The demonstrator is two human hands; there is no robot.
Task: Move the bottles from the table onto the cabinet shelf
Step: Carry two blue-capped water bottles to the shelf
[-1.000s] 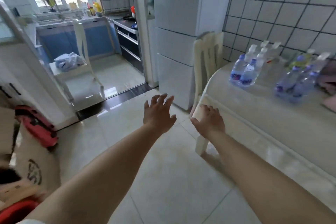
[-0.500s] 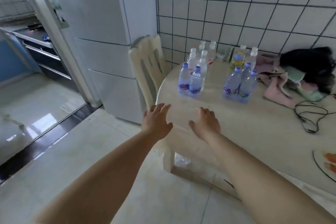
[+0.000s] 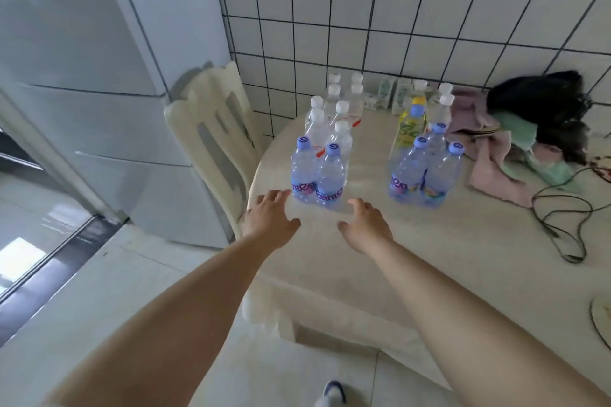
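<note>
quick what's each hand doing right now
Left hand: open, holding nothing, near the blue-capped bottles.
Right hand: open, holding nothing.

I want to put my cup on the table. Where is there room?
The table is bare in front, between the two hands and the black cable. A bare strip also runs between the left blue-capped bottles and the right ones. By the tiled wall, bottles and the clothes pile crowd it.

A cream chair [image 3: 211,129] stands beside a pale grey fridge [image 3: 99,76]. Pink and green cloths [image 3: 496,155] lie near a black cable [image 3: 562,218] below a white-tiled wall [image 3: 396,10].
</note>
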